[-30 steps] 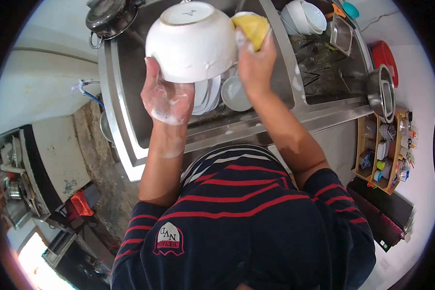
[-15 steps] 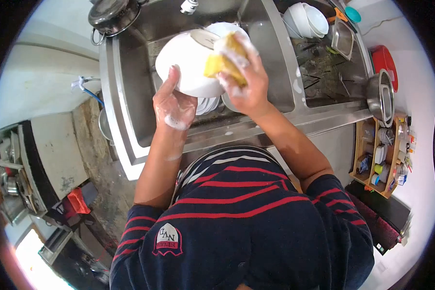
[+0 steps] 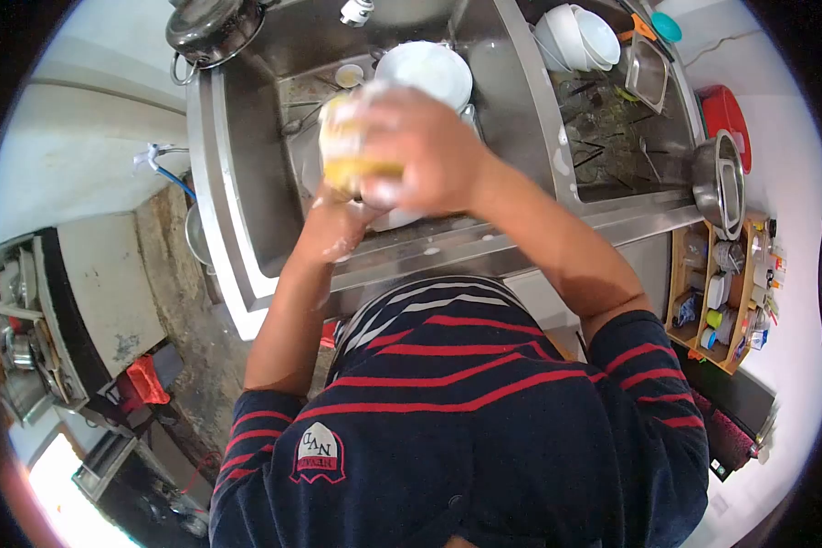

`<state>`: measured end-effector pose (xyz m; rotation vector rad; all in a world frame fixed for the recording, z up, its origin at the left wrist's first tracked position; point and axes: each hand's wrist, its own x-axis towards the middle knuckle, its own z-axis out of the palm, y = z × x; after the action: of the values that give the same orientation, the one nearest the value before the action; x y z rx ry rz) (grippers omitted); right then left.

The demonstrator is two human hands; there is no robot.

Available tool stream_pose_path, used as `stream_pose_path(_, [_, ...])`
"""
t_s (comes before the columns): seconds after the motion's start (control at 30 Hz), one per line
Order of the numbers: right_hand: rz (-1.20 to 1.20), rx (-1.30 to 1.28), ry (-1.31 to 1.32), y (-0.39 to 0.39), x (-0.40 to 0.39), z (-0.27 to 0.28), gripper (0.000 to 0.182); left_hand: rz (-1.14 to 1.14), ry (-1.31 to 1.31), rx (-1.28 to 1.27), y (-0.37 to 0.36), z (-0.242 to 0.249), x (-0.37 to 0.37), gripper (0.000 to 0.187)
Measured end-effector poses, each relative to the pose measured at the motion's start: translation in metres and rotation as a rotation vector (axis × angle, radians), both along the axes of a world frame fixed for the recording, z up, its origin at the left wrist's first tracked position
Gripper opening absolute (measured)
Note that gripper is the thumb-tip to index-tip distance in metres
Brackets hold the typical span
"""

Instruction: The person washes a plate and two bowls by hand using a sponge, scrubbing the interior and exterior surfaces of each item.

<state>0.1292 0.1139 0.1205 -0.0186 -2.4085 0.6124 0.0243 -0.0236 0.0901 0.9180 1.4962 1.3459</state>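
Over the left basin, my right hand point(image 3: 420, 146) is wrapped round a soapy yellow sponge point(image 3: 361, 171), blurred by motion. Just below and left of it is my left hand point(image 3: 335, 224), wet with suds and mostly covered by the right. A white bowl point(image 3: 331, 137) shows only in part behind the sponge; the left fingers at it are hidden. A white plate point(image 3: 426, 73) lies in the basin behind my hands, with a small white cup point(image 3: 349, 76) to its left.
A dark pot point(image 3: 212, 32) stands at the sink's back left corner, near the faucet point(image 3: 357, 12). White bowls point(image 3: 575, 38) and a steel tray point(image 3: 647, 75) are in the right basin. Steel bowls point(image 3: 721, 185) sit at the right edge.
My right hand has moved left with the sponge, across my left hand. The bowl has turned and is now mostly hidden, and the plate and small cup behind show more.
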Motion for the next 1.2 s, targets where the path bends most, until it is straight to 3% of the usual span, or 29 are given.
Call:
stream_pose_path(0.03, [-0.056,-0.065,0.005,0.013,-0.001,-0.010,0.030,-0.105,-0.160,-0.104,-0.001,0.005,0.001,0.022])
stream_pose_path(0.1, [-0.295,-0.401,-0.150,0.045,-0.004,-0.027,0.030,-0.148,-0.110,-0.117,-0.003,0.006,-0.001,0.025])
stream_pose_path(0.17, [-0.420,-0.569,-0.181,0.055,-0.011,-0.047,0.026,-0.121,-0.145,-0.165,-0.002,0.005,-0.004,0.027])
stream_pose_path(0.2, [-0.416,-0.565,-0.181,0.056,-0.011,-0.049,0.026,-0.117,-0.144,-0.161,-0.002,0.004,-0.006,0.027])
stream_pose_path(0.27, [-0.456,-1.008,-0.297,0.053,-0.006,-0.051,0.028,-0.059,-0.239,-0.146,-0.002,0.001,-0.011,0.028])
stream_pose_path(0.3, [-0.460,-1.015,-0.300,0.053,-0.002,-0.064,0.028,-0.062,-0.242,-0.154,-0.005,-0.003,-0.013,0.028])
stream_pose_path(0.37, [-0.460,-1.729,-0.258,0.056,0.001,-0.089,0.034,0.098,-0.642,-0.016,-0.007,-0.012,-0.019,0.032])
stream_pose_path(0.4, [-0.460,-1.875,-0.142,0.048,0.006,-0.093,0.037,0.137,-0.691,0.044,-0.005,-0.014,-0.021,0.038])
stream_pose_path(0.5, [-0.574,-2.031,0.064,0.020,0.005,-0.112,0.031,0.325,-0.757,0.127,0.000,-0.024,-0.022,0.048])
stream_pose_path(0.57, [-0.555,-2.097,0.047,0.009,0.007,-0.123,0.034,0.315,-0.776,0.176,0.010,-0.033,-0.027,0.052])
stream_pose_path(0.63, [-0.323,-2.271,0.035,-0.013,0.012,-0.107,0.038,0.336,-0.709,0.262,0.014,-0.035,-0.030,0.052])
stream_pose_path(0.7, [-0.290,-2.298,0.040,-0.022,0.011,-0.111,0.042,0.315,-0.687,0.250,0.015,-0.037,-0.034,0.054])
stream_pose_path(0.87, [-0.239,-2.287,0.433,-0.013,0.022,-0.107,0.042,0.257,-0.983,0.376,0.014,-0.050,-0.042,0.059])
stream_pose_path(1.1, [0.021,-1.884,0.315,-0.018,0.039,-0.059,0.042,-0.035,-1.385,0.546,0.015,-0.080,-0.051,0.053])
stream_pose_path(1.13, [0.069,-1.854,0.322,-0.018,0.038,-0.051,0.043,0.007,-1.416,0.514,0.016,-0.085,-0.048,0.053])
stream_pose_path(1.17, [0.117,-1.823,0.328,-0.019,0.036,-0.039,0.044,0.005,-1.417,0.511,0.016,-0.083,-0.043,0.053])
stream_pose_path(1.2, [0.116,-1.822,0.329,-0.022,0.036,-0.031,0.044,-0.076,-1.187,0.598,0.016,-0.080,-0.036,0.052])
